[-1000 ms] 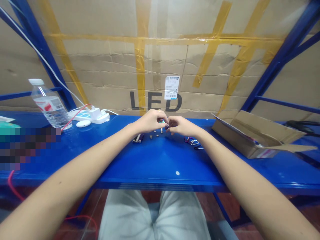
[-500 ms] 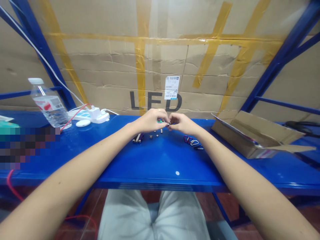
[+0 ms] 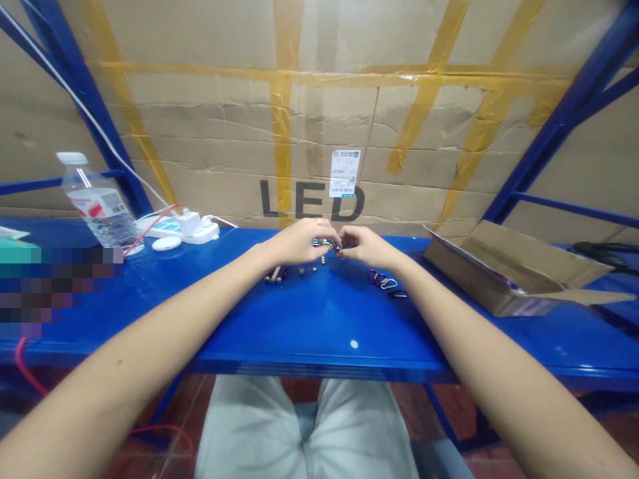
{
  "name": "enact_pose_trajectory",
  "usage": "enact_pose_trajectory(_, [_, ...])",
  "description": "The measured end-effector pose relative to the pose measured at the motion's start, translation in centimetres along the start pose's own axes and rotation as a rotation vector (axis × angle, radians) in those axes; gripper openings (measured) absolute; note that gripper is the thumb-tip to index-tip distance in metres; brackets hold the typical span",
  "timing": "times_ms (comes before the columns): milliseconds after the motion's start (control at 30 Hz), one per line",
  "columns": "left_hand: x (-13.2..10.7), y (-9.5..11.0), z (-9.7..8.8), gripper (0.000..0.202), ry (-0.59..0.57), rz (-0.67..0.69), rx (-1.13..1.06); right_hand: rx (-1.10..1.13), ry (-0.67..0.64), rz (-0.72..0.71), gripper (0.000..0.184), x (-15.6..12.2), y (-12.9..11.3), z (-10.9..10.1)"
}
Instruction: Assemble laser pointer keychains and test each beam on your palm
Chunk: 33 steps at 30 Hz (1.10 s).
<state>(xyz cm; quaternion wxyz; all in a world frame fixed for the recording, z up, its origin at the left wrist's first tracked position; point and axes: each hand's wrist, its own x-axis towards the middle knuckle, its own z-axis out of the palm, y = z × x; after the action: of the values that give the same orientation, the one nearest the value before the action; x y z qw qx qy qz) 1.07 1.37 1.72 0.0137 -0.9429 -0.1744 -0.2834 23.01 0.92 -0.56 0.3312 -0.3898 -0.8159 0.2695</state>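
Just over the far part of the blue table, my two hands meet at the fingertips. My left hand (image 3: pixel 305 241) is closed on a slim, shiny green tube (image 3: pixel 323 243), mostly covered by its fingers. Pinched in my right hand (image 3: pixel 363 246) is a small silvery metal piece (image 3: pixel 338 247) at the tube's end; whether the two are joined is too small to tell. Below my left hand lie several slim dark and silver tubes (image 3: pixel 276 274). Tiny metal parts (image 3: pixel 301 271) sit beside them. Several carabiners (image 3: pixel 383 280), purple, silver and black, lie near my right forearm.
An open cardboard box (image 3: pixel 499 279) stands at the right. On the left are a water bottle (image 3: pixel 100 206), a white power strip (image 3: pixel 192 229) with cables and a round white object (image 3: pixel 166 243). A large taped cardboard panel (image 3: pixel 210 146) rises behind the blue table (image 3: pixel 319 326).
Both hands stay in nearly the same place. The fingers have shifted slightly around the tube and metal piece, and more of the green tube shows.
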Motion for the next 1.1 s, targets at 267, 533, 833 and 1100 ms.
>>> enact_pose_trajectory(267, [0.1, 0.0, 0.7, 0.021, -0.028, 0.093, 0.132, 0.168, -0.037, 0.056, 0.022, 0.0, -0.4, 0.1])
enact_pose_trajectory(533, [0.2, 0.6, 0.9, 0.011, -0.055, 0.018, 0.066, 0.153, -0.086, 0.048, 0.023, 0.1, 0.2, 0.3])
enact_pose_trajectory(833, [-0.4, -1.5, -0.3, 0.023, -0.280, -0.190, 0.114, 0.081, -0.079, 0.051, 0.021, 0.0, 0.1, 0.1])
enact_pose_trajectory(1100, [-1.5, -3.3, 1.0, 0.021, -0.477, -0.289, 0.024, 0.007, -0.171, 0.074, 0.022, -0.1, 0.2, 0.3])
